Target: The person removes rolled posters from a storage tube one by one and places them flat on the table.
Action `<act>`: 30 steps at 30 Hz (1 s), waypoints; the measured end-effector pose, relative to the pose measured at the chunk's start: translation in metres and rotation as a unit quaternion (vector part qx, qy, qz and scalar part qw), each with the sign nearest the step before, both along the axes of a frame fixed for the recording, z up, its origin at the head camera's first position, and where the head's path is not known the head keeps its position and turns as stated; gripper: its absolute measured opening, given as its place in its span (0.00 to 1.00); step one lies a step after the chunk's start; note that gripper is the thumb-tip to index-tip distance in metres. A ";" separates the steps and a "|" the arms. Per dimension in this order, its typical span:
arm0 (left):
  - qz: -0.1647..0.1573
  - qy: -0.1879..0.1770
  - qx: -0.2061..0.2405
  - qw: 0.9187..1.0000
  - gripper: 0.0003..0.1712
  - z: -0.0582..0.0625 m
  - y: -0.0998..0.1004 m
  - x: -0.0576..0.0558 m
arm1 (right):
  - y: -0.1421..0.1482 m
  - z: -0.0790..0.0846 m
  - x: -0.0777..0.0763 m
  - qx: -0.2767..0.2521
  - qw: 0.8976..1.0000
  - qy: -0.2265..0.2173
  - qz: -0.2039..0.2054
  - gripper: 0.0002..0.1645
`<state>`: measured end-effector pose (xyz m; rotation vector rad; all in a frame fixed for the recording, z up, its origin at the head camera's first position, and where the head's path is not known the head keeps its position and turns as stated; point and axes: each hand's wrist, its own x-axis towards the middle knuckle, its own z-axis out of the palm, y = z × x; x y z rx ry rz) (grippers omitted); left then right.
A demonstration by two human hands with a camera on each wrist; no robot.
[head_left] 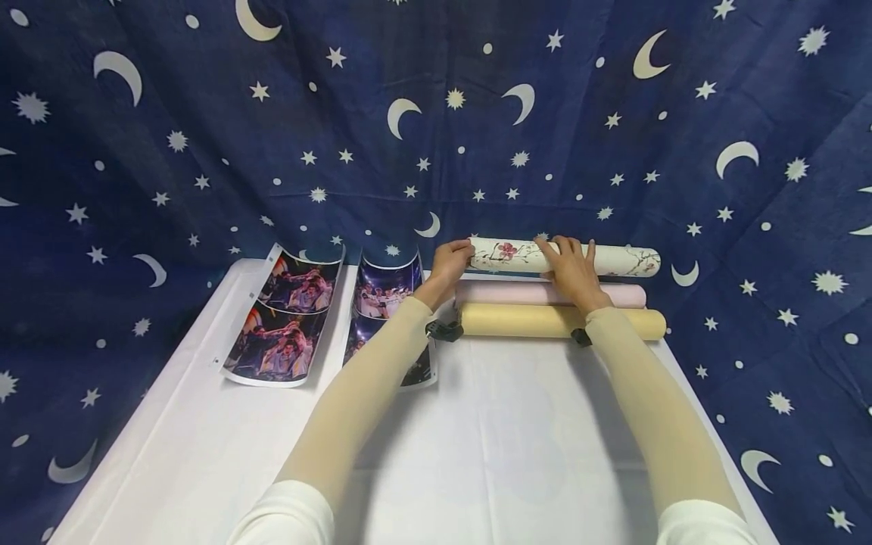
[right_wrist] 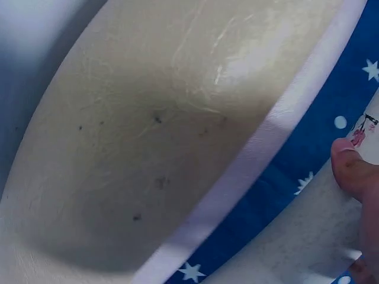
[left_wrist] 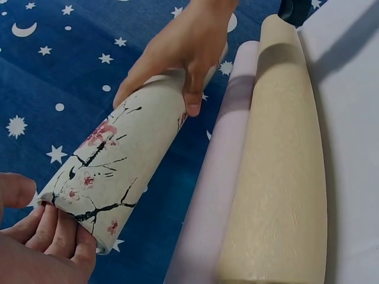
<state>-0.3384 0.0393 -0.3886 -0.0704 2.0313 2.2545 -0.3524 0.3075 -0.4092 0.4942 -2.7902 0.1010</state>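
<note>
A white wallpaper roll (head_left: 507, 256) with red blossoms and dark branches is held across the back edge of the table. My left hand (head_left: 446, 270) grips its left end; in the left wrist view the left fingers (left_wrist: 56, 231) curl at the roll's open end. From above, my right hand (head_left: 574, 274) holds the roll near its middle, thumb (right_wrist: 349, 163) on the near side. A pale pink roll (head_left: 511, 293) and a thicker yellow roll (head_left: 518, 322) lie side by side just in front, below both wrists.
Two curled sheets with printed photos, a left one (head_left: 282, 344) and a right one (head_left: 387, 297), lie at the table's back left. Behind the white table (head_left: 490, 439) hangs a dark blue curtain (head_left: 450, 68) with moons and stars.
</note>
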 end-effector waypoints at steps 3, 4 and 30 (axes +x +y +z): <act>-0.006 0.002 -0.017 1.000 0.22 -0.001 -0.005 0.002 | -0.002 0.002 0.006 -0.001 1.000 0.005 0.014 0.46; -0.007 0.004 -0.022 1.000 0.22 -0.001 -0.007 0.003 | -0.003 0.003 0.008 -0.001 1.000 0.008 0.017 0.46; -0.026 0.039 -0.029 0.998 0.21 -0.002 -0.040 0.039 | -0.022 0.011 0.058 0.014 0.997 0.057 0.045 0.47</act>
